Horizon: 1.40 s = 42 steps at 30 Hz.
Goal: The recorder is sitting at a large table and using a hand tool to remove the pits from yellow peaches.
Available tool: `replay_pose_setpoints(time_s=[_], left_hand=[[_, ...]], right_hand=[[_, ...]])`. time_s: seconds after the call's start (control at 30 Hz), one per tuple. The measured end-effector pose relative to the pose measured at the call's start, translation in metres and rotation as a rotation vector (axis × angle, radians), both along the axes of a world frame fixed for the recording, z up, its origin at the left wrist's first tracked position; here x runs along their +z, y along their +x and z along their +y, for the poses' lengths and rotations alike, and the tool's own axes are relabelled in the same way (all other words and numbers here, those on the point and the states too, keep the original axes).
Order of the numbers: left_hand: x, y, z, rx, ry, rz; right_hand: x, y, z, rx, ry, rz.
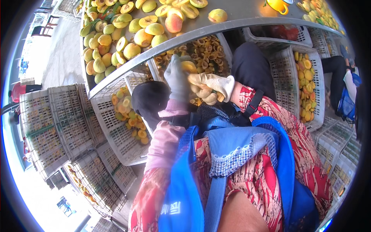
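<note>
My left hand point(176, 76), in a grey glove and blurred, is closed around a yellow peach piece point(189, 67) below the table edge. My right hand point(210, 86), in a cream glove, meets it from the right, fingers curled around a tool whose light handle end point(220, 97) shows under the palm. The tool's working end is hidden between the hands. Beneath both hands a crate holds brown peach stones and scraps point(210, 53). On the metal table point(200, 24) in front lie halved and whole yellow peaches point(143, 37).
A white plastic crate point(116, 145) with peach halves point(127, 111) stands left of my knees. Another crate of peaches point(305, 84) stands to the right. Stacked crates point(43, 127) rise at far left. A yellow mug point(278, 5) sits on the table. Another person's legs point(333, 75) show at right.
</note>
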State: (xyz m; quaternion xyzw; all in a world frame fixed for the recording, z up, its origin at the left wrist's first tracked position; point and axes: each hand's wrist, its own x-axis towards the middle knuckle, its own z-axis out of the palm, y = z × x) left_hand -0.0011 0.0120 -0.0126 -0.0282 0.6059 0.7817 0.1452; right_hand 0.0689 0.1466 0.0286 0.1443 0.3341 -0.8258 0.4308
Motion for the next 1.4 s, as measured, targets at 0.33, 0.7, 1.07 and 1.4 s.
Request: replay_pose_setpoints(time_s=[0.33, 0.7, 1.07, 1.4], left_hand=[[0.008, -0.017, 0.018, -0.057, 0.262, 0.095], [0.102, -0.088, -0.142, 0.435, -1.828, 0.814], [0.092, -0.162, -0.018, -0.87, -1.521, 1.021], [0.055, -0.076, -0.022, -0.262, -0.417, 0.242]], right_hand=[[-0.005, 0.001, 0.009, -0.114, -0.806, 0.197], [-0.009, -0.025, 0.003, -0.234, 0.408, 0.346], [-0.016, -0.007, -0.013, -0.045, 0.599, 0.332], [-0.055, -0.033, -0.01, -0.713, 0.664, 0.662]])
